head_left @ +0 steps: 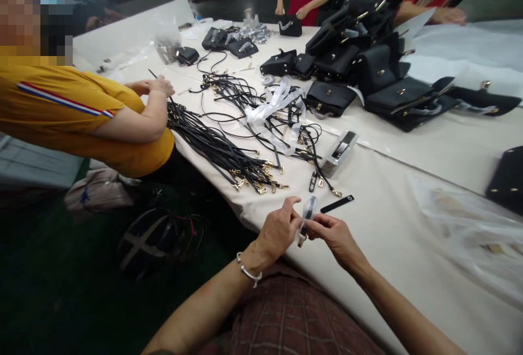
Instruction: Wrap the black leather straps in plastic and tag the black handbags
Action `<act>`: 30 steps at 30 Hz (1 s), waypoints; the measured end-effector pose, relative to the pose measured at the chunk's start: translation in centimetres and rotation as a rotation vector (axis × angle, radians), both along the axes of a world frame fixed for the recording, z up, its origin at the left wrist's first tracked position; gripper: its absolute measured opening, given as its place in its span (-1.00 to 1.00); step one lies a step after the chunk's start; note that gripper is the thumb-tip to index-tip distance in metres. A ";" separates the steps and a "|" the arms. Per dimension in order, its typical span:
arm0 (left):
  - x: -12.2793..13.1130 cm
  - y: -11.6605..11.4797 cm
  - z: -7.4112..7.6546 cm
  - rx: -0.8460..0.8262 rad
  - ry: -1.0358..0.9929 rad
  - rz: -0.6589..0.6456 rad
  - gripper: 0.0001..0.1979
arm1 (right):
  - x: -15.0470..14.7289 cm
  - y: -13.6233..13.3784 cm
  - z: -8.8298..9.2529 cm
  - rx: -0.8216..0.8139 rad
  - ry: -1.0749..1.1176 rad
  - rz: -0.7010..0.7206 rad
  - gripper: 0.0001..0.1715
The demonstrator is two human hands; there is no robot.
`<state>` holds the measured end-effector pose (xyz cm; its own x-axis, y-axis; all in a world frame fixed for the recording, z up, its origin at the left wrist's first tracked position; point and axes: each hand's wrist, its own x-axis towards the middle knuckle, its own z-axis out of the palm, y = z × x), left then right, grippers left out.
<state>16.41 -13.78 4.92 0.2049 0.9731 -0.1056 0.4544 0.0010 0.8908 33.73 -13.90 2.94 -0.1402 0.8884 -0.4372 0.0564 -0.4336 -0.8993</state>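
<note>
Close to the table's front edge, my left hand (278,230) and my right hand (337,238) are pinched on a small black piece wrapped in clear film (309,209). Its lower end shows a bit of metal; its exact kind is unclear. Just beyond my right fingers lies a short flat black leather strip (337,203) with a hole at its end. A small black loop piece (312,182) rests farther away, beside gold clasps. Past it stands a clear plastic box (339,152) with dark contents.
Black straps with gold clasps (212,145) spread to the left, partly under crumpled white film strips (278,110). Black handbags (392,88) pile up at the back right. A plastic sheet (469,230) lies right. A co-worker in yellow (81,110) handles straps; others stand behind.
</note>
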 end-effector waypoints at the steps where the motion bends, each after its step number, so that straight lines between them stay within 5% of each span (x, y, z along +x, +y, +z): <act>1: 0.1 0.1 -0.3 -0.038 -0.062 0.034 -0.59 | 0.0 -0.1 0.1 -0.009 0.011 0.010 -0.56; 7: 0.6 -0.2 -2.0 -0.237 -0.349 0.217 -0.74 | 0.1 -0.2 0.0 -0.088 0.130 0.023 -0.50; 12: 0.1 0.4 -3.0 -0.296 -0.363 0.209 -0.82 | -0.1 0.2 0.2 -0.187 0.290 0.035 -0.46; 20: -1.5 1.5 -3.4 -0.201 -0.234 0.110 -0.86 | -2.5 0.9 -0.3 -0.084 0.060 -0.058 -0.47; 30: -2.3 3.9 -5.3 -0.533 -0.675 0.225 -0.71 | -3.4 3.8 -1.2 0.160 -0.284 -0.230 -0.63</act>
<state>14.15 -9.86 -0.34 0.1973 0.8536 -0.4822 -0.2283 0.5183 0.8242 30.31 -10.08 1.76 0.1771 0.9424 -0.2836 0.2297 -0.3198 -0.9192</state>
